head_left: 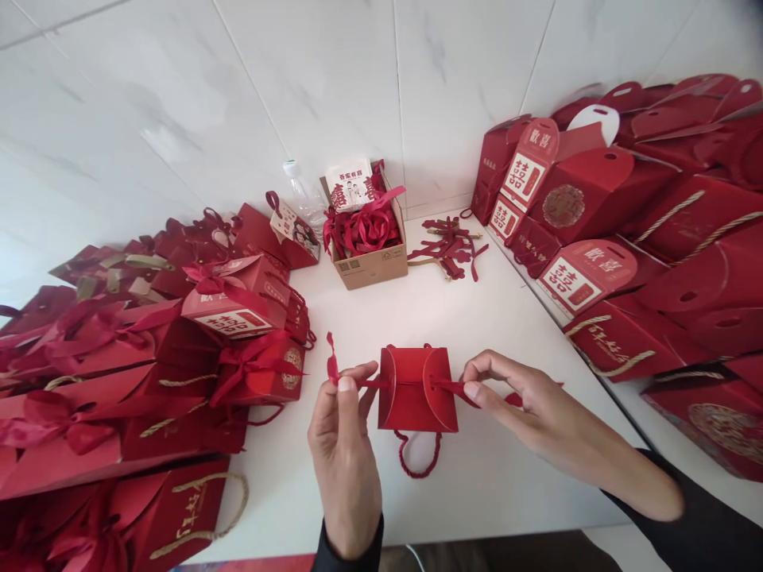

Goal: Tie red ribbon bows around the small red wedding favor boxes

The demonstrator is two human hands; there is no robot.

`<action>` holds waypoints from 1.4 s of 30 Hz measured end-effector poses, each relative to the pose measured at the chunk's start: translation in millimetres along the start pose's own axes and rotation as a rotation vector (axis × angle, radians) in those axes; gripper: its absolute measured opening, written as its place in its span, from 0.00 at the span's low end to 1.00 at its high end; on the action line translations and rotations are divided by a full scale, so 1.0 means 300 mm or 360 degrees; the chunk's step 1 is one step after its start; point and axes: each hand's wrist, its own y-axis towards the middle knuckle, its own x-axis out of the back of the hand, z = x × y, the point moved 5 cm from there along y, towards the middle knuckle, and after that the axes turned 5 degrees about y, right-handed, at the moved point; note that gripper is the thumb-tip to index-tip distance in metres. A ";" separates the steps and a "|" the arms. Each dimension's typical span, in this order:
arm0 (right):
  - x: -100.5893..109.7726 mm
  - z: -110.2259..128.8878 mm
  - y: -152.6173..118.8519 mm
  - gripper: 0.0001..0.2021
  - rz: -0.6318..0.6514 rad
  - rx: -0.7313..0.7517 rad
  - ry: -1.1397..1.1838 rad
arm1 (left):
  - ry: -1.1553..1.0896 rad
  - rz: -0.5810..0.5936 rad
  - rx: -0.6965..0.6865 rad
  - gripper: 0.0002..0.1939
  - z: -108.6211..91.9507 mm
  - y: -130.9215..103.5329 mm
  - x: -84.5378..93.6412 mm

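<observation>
A small red gift box [414, 409] rests on the white table, its rounded flaps folded over the top and a dark red cord handle [420, 473] lying toward the near side. A red ribbon [448, 387] runs through the flaps and out at both sides. My left hand [350, 453] pinches the ribbon's left end, just left of the box, with its tip sticking up. To the right of the box, my right hand [524, 401] pinches the other end between thumb and fingers. The ribbon is stretched between both hands.
An open cardboard box [373, 270] of red ribbons stands at the back, beside a clear bottle [304, 195]. Dark red tasselled cords [450, 250] lie to its right. Bow-tied red boxes [179, 397] crowd the left; more red boxes [613, 191] are stacked along the right.
</observation>
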 end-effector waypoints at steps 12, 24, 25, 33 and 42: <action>0.031 0.059 -0.006 0.12 0.0010 -0.0017 -0.0039 | 0.0059 -0.0033 0.0164 0.19 -0.005 -0.044 0.025; 0.084 0.036 -0.008 0.17 0.0311 -0.0141 -0.0281 | 0.0298 0.0225 -0.0388 0.16 -0.072 -0.020 -0.020; 0.100 0.041 -0.015 0.17 0.0309 -0.0128 -0.0303 | 0.0350 0.0302 -0.0387 0.17 -0.078 -0.014 -0.031; 0.150 0.192 -0.035 0.09 0.0211 0.0263 0.0173 | 0.0552 0.0807 0.0028 0.20 -0.067 -0.073 -0.111; 0.112 0.360 -0.014 0.11 0.0106 0.0621 0.0064 | 0.0465 0.0542 -0.0180 0.13 -0.103 -0.162 -0.143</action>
